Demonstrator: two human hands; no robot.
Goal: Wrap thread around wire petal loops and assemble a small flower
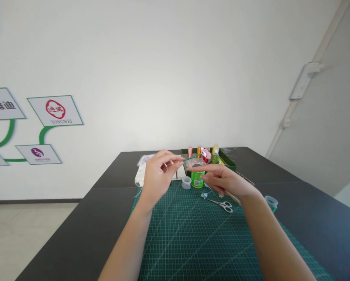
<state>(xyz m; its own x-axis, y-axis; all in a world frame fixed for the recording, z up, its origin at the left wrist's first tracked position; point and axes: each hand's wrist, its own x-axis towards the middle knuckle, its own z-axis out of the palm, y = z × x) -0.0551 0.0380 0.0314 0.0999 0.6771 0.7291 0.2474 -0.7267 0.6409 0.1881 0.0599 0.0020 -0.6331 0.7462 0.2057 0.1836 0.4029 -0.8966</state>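
Between the thumb and fingers of my left hand (159, 177) is a thin green stem (192, 157) with a pink artificial flower (205, 153) at its far end. The stem slants up to the right, above the back of the green cutting mat (192, 242). My right hand (226, 178) hovers just below and right of the flower, its index finger stretched out toward my left hand and its other fingers loosely bent. I see nothing held in it. Behind and below my right hand's fingers stands a green can (197, 181), partly covered by them.
White-handled scissors (224, 205) and a small pale blue flower (204, 195) lie on the mat. A clear cup (186, 182) stands beside the can. Behind is a dark green box (231, 165) with bottles and rolls. Another clear container (271, 202) is at right on the black table (104, 218).
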